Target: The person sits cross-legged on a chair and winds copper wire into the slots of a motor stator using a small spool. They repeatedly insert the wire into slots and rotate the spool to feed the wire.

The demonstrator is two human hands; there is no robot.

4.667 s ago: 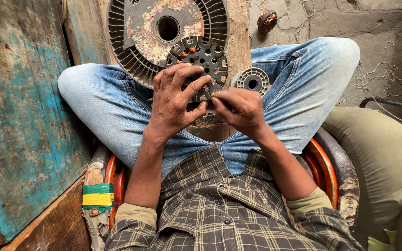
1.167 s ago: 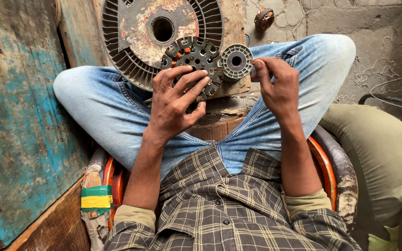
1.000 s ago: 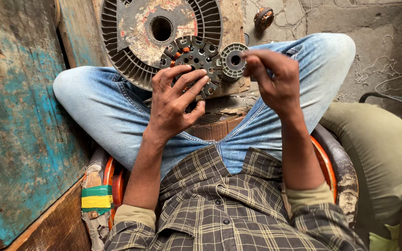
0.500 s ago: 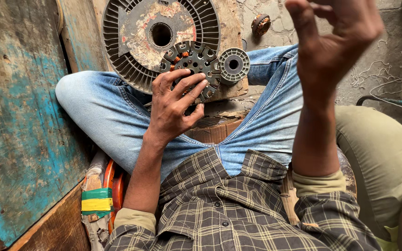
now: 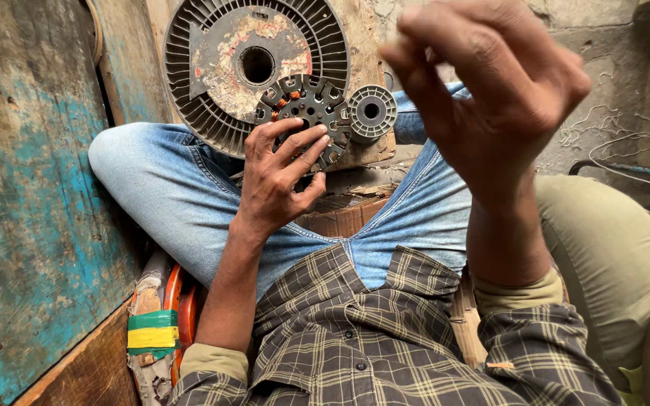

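Note:
I sit cross-legged in blue jeans point(image 5: 167, 195). My left hand point(image 5: 283, 177) grips a round dark motor stator point(image 5: 304, 101) with copper windings, fingers spread over its lower edge, pressing it against a wooden block point(image 5: 359, 154). My right hand point(image 5: 490, 98) is raised close to the camera, thumb and fingertips pinched together; nothing shows between them. A small grey slotted core point(image 5: 372, 111) sits just right of the stator. Behind both leans a large round finned metal disc point(image 5: 220, 60) with a rusty face and a centre hole.
A worn blue-painted wooden panel point(image 5: 31, 195) stands close on my left. An orange seat rim with green and yellow tape point(image 5: 152, 331) is under me. Another person's khaki-clad leg point(image 5: 611, 248) is at my right. Loose wires point(image 5: 611, 165) lie by the concrete wall.
My right hand left the small core beside the stator and rose up toward the camera, fingers pinched. My left hand stayed on the stator.

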